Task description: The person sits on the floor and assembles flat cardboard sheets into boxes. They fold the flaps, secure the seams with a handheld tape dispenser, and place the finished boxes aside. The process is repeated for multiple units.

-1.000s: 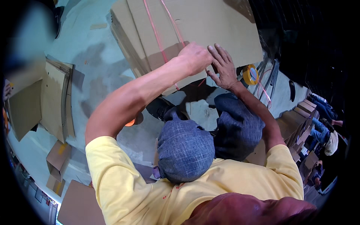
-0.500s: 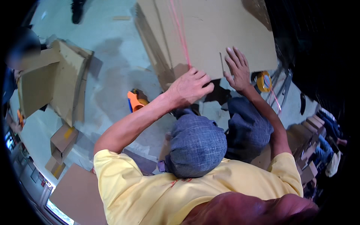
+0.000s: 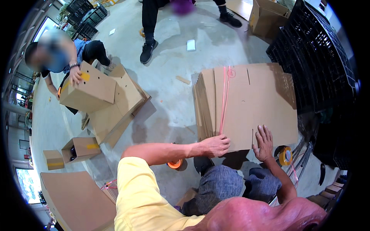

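A stack of flattened cardboard boxes point(image 3: 266, 104) lies on the floor in front of me. Pink string point(image 3: 224, 104) runs across its top toward me in two strands. At the near edge of the stack, my left hand point(image 3: 215, 146) is closed, its curled fingers gripping the string's near end. My right hand point(image 3: 264, 143) rests flat on the cardboard by the near edge, fingers stretched out and holding nothing. It lies beside a slot cut in the sheet. Just right of that wrist is a yellow tape roll point(image 3: 285, 156).
An orange tape dispenser point(image 3: 174, 164) sits below my left forearm. At left, a co-worker handles a carton point(image 3: 90, 88) on other cardboard point(image 3: 115, 115). Another person's shoe point(image 3: 148, 51) is farther off. Black plastic crates point(image 3: 314, 57) stand at right, and a large carton point(image 3: 73, 196) at lower left.
My view has tilted up and shifted, so the whole stack, the co-worker and the crates now show. Both hands stay at the near edge of the stack, in much the same poses.
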The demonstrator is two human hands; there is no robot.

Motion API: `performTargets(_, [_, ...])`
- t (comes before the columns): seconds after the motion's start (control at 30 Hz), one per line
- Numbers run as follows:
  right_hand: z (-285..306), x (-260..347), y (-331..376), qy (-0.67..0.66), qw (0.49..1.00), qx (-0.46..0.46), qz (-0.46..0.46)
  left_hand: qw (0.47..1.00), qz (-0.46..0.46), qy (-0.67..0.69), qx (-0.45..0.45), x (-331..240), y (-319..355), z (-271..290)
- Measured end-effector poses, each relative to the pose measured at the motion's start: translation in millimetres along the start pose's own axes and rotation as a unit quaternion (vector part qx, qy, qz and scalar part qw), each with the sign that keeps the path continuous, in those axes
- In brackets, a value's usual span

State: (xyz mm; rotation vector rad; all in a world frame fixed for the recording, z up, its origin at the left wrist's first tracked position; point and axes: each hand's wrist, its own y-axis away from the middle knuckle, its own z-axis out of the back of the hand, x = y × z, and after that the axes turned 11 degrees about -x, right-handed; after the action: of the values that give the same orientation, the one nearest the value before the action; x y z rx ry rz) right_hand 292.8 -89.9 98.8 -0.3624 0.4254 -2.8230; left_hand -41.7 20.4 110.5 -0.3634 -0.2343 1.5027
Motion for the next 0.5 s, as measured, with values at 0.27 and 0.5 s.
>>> performTargets(0.27, [-3,2,7,0.008,1.000,0.026,-0.007,0.952,0.186,0.186,0.155,3,7,11])
performTargets(0.5, [-8,-4,3,0.003,1.000,0.003,0.001,0.989,0.080,-0.093,0.086,164,24,30])
